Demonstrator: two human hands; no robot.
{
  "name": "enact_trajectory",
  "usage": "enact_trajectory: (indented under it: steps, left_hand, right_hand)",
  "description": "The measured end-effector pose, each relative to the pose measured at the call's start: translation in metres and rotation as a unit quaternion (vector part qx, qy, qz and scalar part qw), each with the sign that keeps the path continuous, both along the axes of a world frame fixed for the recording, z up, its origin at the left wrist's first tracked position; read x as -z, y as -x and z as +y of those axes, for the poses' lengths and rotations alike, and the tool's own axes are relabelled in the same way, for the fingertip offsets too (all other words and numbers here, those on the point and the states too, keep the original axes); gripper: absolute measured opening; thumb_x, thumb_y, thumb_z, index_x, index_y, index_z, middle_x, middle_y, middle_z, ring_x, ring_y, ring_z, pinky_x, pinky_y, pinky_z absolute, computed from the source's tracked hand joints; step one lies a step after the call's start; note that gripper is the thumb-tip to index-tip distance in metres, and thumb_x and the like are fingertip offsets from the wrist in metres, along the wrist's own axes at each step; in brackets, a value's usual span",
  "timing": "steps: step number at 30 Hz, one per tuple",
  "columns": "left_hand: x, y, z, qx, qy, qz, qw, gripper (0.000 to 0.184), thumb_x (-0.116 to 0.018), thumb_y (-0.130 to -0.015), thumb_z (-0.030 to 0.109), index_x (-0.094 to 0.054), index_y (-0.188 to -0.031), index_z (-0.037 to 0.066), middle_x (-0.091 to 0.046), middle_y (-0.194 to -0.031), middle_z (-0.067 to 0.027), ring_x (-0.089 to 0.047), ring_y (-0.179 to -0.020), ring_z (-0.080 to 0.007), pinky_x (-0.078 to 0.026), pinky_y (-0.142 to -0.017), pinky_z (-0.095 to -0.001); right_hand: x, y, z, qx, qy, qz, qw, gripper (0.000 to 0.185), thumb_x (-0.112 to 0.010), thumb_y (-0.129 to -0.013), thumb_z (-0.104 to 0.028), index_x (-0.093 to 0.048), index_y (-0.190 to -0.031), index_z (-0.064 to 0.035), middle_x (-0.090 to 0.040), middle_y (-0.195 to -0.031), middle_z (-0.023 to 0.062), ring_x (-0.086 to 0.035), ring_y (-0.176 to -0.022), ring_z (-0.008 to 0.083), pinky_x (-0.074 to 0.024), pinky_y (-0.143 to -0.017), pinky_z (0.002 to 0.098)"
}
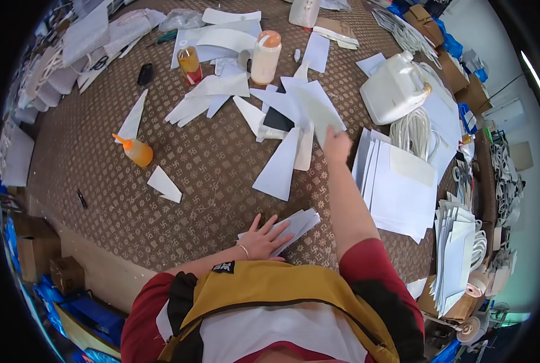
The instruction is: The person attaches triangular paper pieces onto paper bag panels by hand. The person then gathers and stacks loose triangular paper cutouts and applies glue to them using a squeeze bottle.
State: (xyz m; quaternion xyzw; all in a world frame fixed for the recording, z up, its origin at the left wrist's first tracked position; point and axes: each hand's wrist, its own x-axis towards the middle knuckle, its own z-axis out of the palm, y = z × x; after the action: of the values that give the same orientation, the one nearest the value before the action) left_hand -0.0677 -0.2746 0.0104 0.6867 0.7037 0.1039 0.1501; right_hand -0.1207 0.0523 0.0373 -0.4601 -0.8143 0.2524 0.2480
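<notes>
Boxes of brown cardboard (39,257) sit low at the far left, below the brown patterned bench (94,224). From where I stand, a slim black pen (81,199) lies near that edge, then a narrow, pointed white piece (134,115) with an orange squeeze bottle with a pointed nozzle (138,152) just beside it. A small black oval object (144,74) lies farther back, and a small white angular offcut (164,184) nearer the person. Next come a clear bottle of amber liquid (189,62) and, past it, a tall whitish bottle with an orange lid (265,57), both upright. The left hand (267,238) presses down, fingers spread wide, on a small layered stack of white cut pieces (300,228) close to the person's body. Beyond it, loose white pointed sheets (277,166) overlap untidily mid-bench. The right hand (337,147), reaching out, is closed on the near end of a long, pale, curved sheet (318,115) that lies over them. Farther right stand a white plastic jug (394,91), a coil of white cord (411,133) and a broad pile of white sheets (400,193); upright bundles of folded white sheets (452,257) come last.
</notes>
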Motion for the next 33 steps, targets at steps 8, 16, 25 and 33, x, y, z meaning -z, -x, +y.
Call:
enact_trajectory:
  steps: [8, 16, 25, 33]
  left_hand:
    - [-0.005, 0.008, -0.002, -0.049, -0.074, -0.016, 0.996, 0.052, -0.052, -0.087, 0.048, -0.046, -0.131, 0.021, -0.035, -0.141, -0.0150, -0.029, -0.132, -0.0351, -0.024, -0.104, -0.0549]
    - [0.008, 0.016, -0.005, -0.281, 0.035, -0.564, 0.775, 0.046, -0.058, -0.078, 0.022, -0.054, -0.121, 0.008, -0.061, -0.111, -0.0152, -0.057, -0.102, -0.0331, -0.043, -0.091, -0.0345]
    - [-0.043, 0.043, 0.012, -0.188, 0.092, -0.152, 0.966, 0.051, -0.061, -0.072, 0.022, -0.054, -0.120, 0.008, -0.054, -0.116, -0.0170, -0.053, -0.105, -0.0332, -0.044, -0.090, -0.0401]
    - [-0.035, 0.174, 0.136, -0.255, -0.178, -0.058, 0.949, 0.035, -0.064, -0.076, 0.018, -0.060, -0.108, 0.006, -0.052, -0.118, -0.0196, -0.052, -0.108, -0.0355, -0.043, -0.093, -0.0402]
  right_hand:
    - [-0.073, -0.154, -0.116, -0.158, -0.232, 0.078, 0.957, 0.034, -0.062, -0.068, -0.006, -0.063, -0.102, -0.0061, -0.058, -0.082, 0.0126, -0.055, -0.070, 0.0300, -0.0460, -0.065, 0.0387]
    - [-0.027, -0.182, -0.215, -0.450, 0.028, 0.001, 0.893, 0.034, -0.065, -0.075, -0.024, -0.061, -0.107, -0.0137, -0.061, -0.089, 0.0077, -0.061, -0.076, 0.0261, -0.0507, -0.066, 0.0357]
    - [-0.017, -0.154, -0.094, -0.246, 0.067, -0.060, 0.965, 0.028, -0.065, -0.078, -0.025, -0.063, -0.099, -0.0075, -0.062, -0.101, 0.0093, -0.061, -0.084, 0.0255, -0.0500, -0.074, 0.0346]
    - [0.009, -0.059, 0.024, -0.258, -0.071, -0.167, 0.949, 0.055, -0.069, -0.075, -0.033, -0.050, -0.121, -0.0100, -0.050, -0.123, 0.0146, -0.046, -0.115, 0.0321, -0.0403, -0.095, 0.0418]
